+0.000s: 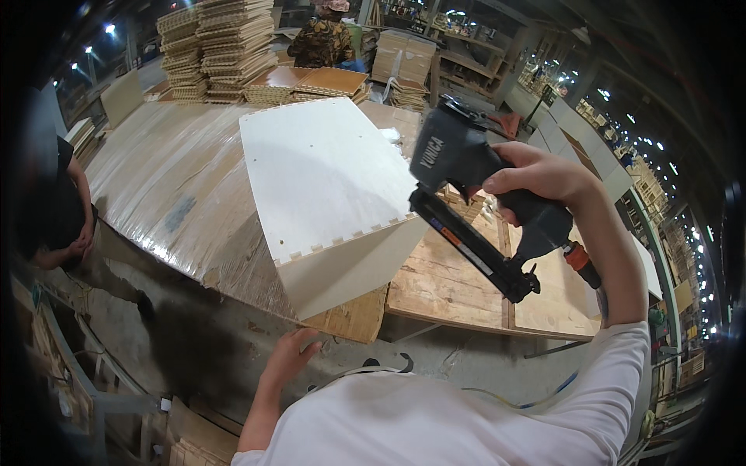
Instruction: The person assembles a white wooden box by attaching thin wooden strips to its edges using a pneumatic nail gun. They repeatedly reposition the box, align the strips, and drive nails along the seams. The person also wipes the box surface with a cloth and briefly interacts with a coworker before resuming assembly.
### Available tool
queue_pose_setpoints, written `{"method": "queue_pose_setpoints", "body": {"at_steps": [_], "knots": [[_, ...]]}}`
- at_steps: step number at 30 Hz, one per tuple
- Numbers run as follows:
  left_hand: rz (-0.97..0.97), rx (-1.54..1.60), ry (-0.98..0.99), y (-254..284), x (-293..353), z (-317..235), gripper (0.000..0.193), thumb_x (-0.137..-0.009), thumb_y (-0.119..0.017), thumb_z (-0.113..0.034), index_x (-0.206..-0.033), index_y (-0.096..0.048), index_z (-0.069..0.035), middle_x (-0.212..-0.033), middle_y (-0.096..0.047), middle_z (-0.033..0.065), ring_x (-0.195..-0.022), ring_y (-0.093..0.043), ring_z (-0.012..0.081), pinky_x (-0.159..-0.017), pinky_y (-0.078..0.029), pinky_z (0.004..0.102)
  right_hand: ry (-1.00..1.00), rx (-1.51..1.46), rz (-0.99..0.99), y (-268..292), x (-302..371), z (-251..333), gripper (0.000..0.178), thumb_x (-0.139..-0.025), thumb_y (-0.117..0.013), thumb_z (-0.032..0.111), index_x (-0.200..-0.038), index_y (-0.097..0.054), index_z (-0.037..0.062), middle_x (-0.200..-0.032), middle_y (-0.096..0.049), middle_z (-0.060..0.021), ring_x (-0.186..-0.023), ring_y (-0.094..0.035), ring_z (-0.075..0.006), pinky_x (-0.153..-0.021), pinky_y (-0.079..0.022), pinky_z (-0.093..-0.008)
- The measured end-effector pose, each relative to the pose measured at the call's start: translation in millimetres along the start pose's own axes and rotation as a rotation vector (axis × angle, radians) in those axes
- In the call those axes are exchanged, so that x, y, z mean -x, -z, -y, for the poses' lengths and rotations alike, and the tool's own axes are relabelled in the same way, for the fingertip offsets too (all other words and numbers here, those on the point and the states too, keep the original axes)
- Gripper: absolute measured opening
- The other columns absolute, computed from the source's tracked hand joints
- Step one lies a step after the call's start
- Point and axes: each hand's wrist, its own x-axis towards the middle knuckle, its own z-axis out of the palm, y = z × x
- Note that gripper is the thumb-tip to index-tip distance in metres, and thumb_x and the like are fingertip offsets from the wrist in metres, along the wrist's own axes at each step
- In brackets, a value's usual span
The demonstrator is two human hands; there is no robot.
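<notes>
My right hand [536,180] is wrapped round the grip of a black pneumatic nail gun [458,155], raised above the right side of the table. Its long magazine slants down toward me, and an orange hose fitting [576,256] hangs from the handle end. Left of the gun stands a wooden box [322,167] with a white panel on top and a paler side facing me; finger joints run along their shared edge. My left hand [289,357] is below the box's near corner, close to the table edge, with thumb and fingers apart and nothing visible in it.
The box rests on a table covered in glossy film [179,194]; a plywood top [451,291] adjoins at right. Stacked panels [233,50] stand at the back. One person [322,43] is behind them, another [58,202] at the left. A hose [536,402] hangs near my waist.
</notes>
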Motion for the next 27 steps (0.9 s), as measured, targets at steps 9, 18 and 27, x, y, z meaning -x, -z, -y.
{"method": "queue_pose_setpoints", "body": {"at_steps": [9,18,27], "knots": [[-0.046,-0.028,-0.012,-7.7,18.4,18.1,0.029,-0.086,-0.068,-0.022,-0.11,-0.064,-0.006,-0.107,-0.065,0.0174,-0.101,-0.061,0.036,-0.085,-0.048,0.0412,0.033,0.0,0.128,-20.9,-15.5,13.2,0.037,-0.083,-0.067,0.015,-0.11,-0.051,-0.0042,-0.094,-0.064,-0.0097,-0.058,-0.062,-0.0116,-0.05,-0.055,-0.0249],[-0.082,-0.049,0.044,-0.8,36.4,25.3,0.029,-0.085,-0.069,-0.022,-0.108,-0.063,-0.005,-0.106,-0.066,0.018,-0.098,-0.061,0.0375,-0.083,-0.049,0.0419,0.094,0.018,0.181,-40.3,-19.8,27.9,0.034,-0.083,-0.067,0.017,-0.106,-0.053,-0.0044,-0.084,-0.061,-0.0075,-0.057,-0.062,-0.0119,-0.05,-0.054,-0.0249],[-0.107,-0.031,0.117,5.0,51.7,25.5,0.027,-0.083,-0.07,-0.02,-0.105,-0.064,-0.005,-0.101,-0.066,0.0186,-0.094,-0.061,0.0384,-0.079,-0.05,0.0422,0.11,0.084,0.214,-56.7,-21.9,39.7,0.032,-0.084,-0.066,0.016,-0.107,-0.053,-0.0024,-0.081,-0.059,-0.0051,-0.057,-0.061,-0.0113,-0.05,-0.054,-0.0244]]}}
